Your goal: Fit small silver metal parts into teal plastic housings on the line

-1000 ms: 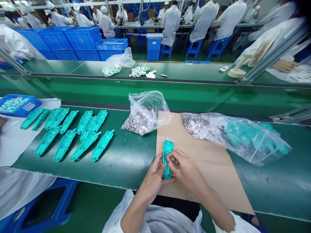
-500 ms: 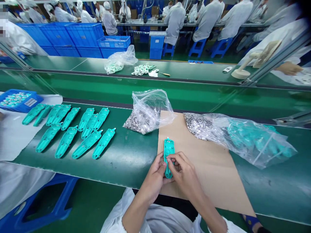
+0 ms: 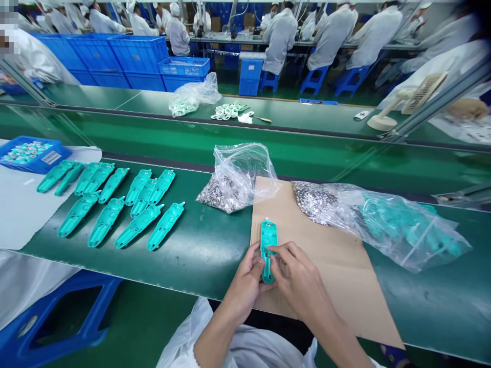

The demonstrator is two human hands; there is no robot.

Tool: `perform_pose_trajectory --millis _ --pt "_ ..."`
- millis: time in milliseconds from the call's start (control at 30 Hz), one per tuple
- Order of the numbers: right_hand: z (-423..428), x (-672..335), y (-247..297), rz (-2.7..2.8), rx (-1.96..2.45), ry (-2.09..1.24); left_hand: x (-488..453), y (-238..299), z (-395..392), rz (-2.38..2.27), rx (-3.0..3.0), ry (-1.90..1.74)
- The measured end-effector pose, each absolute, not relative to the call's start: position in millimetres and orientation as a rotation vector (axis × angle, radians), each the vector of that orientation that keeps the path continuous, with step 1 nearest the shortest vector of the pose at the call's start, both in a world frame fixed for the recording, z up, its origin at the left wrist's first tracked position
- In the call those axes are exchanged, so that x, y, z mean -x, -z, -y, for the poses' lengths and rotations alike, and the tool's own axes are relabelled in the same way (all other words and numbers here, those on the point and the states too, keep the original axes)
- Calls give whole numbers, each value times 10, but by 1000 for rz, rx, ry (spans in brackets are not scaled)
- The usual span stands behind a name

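Observation:
A teal plastic housing half [image 3: 269, 234], long and narrow with its hollow side up, is upright in front of me over the cardboard. My left hand [image 3: 245, 278] is closed round its lower left edge, thumb on the near side. My right hand [image 3: 297, 271] is at the housing's right side, with index finger and thumb bent over its middle. A small dark spot shows between these fingertips; whether it is a loose part I cannot make out. Beyond my hands stands an open clear bag [image 3: 230, 189] of small metal parts.
Several teal housing halves [image 3: 103, 222] lie in rows at left, near a blue bin [image 3: 32, 156] of small parts. A cardboard sheet [image 3: 326, 276] lies under my hands. Rightward are a bag of metal pieces [image 3: 318, 204] and a bag of teal parts [image 3: 406, 230]. Co-workers sit beyond.
The right index finger and thumb have moved slightly apart over the housing's middle. The left hand keeps its hold, and the whole view has shifted a little.

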State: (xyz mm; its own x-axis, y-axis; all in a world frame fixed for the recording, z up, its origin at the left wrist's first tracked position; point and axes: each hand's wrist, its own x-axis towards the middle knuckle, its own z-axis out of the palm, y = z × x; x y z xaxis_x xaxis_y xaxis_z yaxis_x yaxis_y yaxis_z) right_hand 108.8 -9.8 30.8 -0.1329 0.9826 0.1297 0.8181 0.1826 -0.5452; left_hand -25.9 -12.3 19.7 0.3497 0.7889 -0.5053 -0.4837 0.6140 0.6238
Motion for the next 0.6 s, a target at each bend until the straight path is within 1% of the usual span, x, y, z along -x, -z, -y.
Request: perform_pose_trajectory --millis 67,167,267,333,433,500,600 --pt "84 -1106 -423 1984 1622 -467 261 -199 124 -871 -390 -859" --pt "-96 -1111 -782 1906 1501 -353 258 -189 123 -860 -369 -861" --pt "-571 -1015 -1199 1933 1365 -250 250 -182 123 -859 -335 -872" --pt "-1009 -871 -1370 2105 1379 -338 245 -187 123 -861 -319 -886" --pt "-1618 -584 -1401 2545 1590 -563 242 -197 125 -862 -304 -899" --pt "-1866 -418 -1331 2646 1654 -640 244 -193 125 -862 -289 -900" --pt "-1953 -288 -1230 2654 1656 -625 252 -163 120 -878 -251 -907"
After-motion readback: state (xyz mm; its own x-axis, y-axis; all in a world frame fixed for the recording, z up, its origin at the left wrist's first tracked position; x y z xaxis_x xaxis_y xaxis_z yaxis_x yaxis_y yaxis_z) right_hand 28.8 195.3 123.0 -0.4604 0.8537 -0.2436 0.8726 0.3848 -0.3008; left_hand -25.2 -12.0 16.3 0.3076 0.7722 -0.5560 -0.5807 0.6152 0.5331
